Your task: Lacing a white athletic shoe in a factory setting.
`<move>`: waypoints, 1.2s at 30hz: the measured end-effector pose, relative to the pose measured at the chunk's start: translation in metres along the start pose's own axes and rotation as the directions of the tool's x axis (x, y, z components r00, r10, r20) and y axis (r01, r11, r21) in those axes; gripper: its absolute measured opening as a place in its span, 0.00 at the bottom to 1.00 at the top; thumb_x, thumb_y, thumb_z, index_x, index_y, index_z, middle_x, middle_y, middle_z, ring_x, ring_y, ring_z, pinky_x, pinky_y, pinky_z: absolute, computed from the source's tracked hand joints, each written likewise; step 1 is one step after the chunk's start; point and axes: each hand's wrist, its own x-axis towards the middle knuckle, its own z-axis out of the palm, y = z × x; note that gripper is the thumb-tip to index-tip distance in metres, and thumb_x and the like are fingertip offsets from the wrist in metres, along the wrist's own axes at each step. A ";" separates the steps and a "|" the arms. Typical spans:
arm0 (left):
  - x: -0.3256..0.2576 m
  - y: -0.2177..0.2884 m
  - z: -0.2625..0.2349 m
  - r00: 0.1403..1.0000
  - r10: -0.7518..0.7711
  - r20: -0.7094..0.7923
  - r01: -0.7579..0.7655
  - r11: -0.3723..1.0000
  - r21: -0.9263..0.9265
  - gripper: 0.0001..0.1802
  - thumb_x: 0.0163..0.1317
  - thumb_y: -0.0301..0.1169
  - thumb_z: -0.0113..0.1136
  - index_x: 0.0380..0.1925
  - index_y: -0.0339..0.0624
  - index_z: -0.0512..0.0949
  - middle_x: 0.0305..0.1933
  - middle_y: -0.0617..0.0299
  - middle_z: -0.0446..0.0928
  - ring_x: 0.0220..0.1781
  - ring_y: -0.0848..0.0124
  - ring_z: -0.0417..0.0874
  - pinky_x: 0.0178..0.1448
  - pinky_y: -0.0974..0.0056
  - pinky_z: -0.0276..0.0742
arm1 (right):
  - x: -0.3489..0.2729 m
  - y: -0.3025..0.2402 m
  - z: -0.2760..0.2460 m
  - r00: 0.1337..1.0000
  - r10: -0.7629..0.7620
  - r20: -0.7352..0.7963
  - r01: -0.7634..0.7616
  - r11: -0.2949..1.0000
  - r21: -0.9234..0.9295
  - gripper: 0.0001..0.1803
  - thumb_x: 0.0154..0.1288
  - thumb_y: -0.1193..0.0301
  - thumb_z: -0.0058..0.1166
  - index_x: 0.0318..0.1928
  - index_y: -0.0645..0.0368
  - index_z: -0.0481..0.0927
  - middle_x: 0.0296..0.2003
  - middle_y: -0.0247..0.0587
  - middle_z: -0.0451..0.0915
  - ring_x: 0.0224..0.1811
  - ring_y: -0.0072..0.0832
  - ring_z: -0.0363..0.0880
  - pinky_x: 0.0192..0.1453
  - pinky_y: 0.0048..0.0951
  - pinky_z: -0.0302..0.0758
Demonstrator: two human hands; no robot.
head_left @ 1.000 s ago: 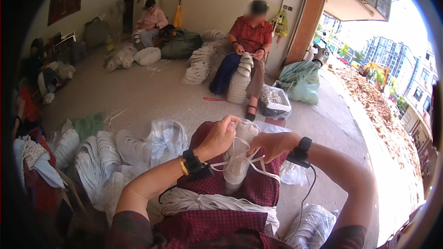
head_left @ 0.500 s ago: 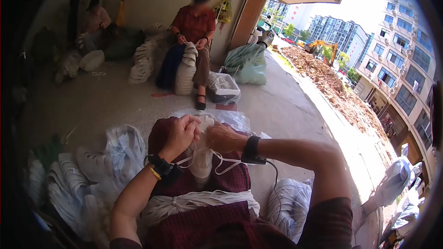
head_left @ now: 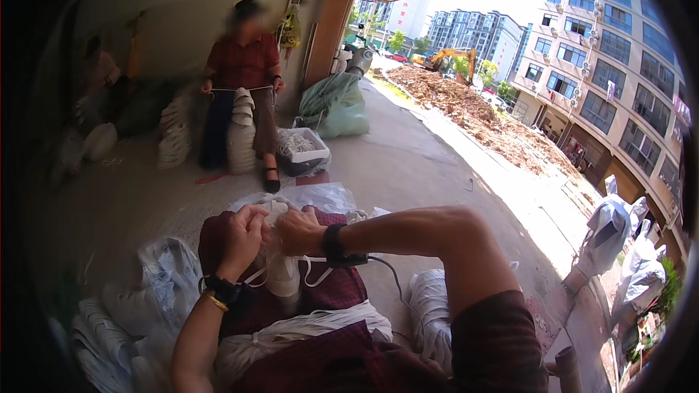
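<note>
A white shoe upper [head_left: 282,280] lies on my lap, its rounded end toward me. White shoelace [head_left: 314,276] loops hang out on both sides of it. My left hand [head_left: 246,236] is closed at the upper's far part, fingertips pinched together, seemingly on the lace. Beside it my right hand [head_left: 298,231] is curled against the upper, also closed on the lace; its fingertips are mostly hidden. Across my lap, nearer my body, rests a tied bundle of white laces [head_left: 306,331].
Stacked white uppers in clear plastic [head_left: 109,335] stand at my left, with another wrapped stack [head_left: 431,313] at my right. Opposite sits a person in a red shirt [head_left: 244,58], beside a tub of laces [head_left: 309,156]. A green sack [head_left: 338,113] stands by the pillar.
My view has swung right, so the scene sits further left. My hands stay closed at the upper. The person opposite has spread both hands, drawing a white lace straight between them.
</note>
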 end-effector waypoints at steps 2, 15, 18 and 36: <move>-0.002 -0.002 0.004 0.999 0.051 -0.004 -0.051 0.996 0.070 0.07 0.73 0.26 0.49 0.40 0.37 0.77 0.26 0.65 0.77 0.24 0.78 0.78 0.29 0.71 0.75 | 0.002 0.001 0.002 0.995 0.072 0.073 -0.075 0.996 0.039 0.16 0.48 0.64 0.66 0.34 0.62 0.83 0.38 0.49 0.81 0.50 0.46 0.77 0.44 0.56 0.71; -0.006 0.004 0.003 0.996 -0.083 -0.007 0.084 0.996 0.020 0.10 0.72 0.30 0.53 0.42 0.37 0.81 0.29 0.64 0.82 0.26 0.80 0.81 0.30 0.74 0.77 | 0.065 0.062 -0.074 0.639 0.037 -0.769 0.085 0.989 0.118 0.12 0.51 0.69 0.59 0.20 0.68 0.82 0.17 0.54 0.77 0.25 0.48 0.78 0.39 0.43 0.75; -0.004 0.022 -0.002 0.978 -0.208 0.036 0.209 0.977 -0.034 0.14 0.72 0.33 0.56 0.48 0.35 0.81 0.36 0.60 0.85 0.26 0.80 0.81 0.29 0.74 0.75 | 0.040 0.057 -0.105 0.846 0.012 -0.533 0.272 0.850 0.452 0.14 0.55 0.65 0.60 0.28 0.67 0.85 0.24 0.47 0.81 0.25 0.25 0.79 0.31 0.33 0.74; 0.006 0.091 0.020 0.931 -0.273 0.241 0.362 0.755 -0.547 0.14 0.71 0.38 0.56 0.51 0.45 0.80 0.48 0.63 0.84 0.39 0.79 0.85 0.38 0.77 0.73 | -0.001 0.019 -0.070 0.872 0.143 -0.467 0.354 0.476 0.805 0.12 0.65 0.67 0.59 0.33 0.66 0.84 0.29 0.32 0.74 0.33 0.18 0.70 0.40 0.24 0.68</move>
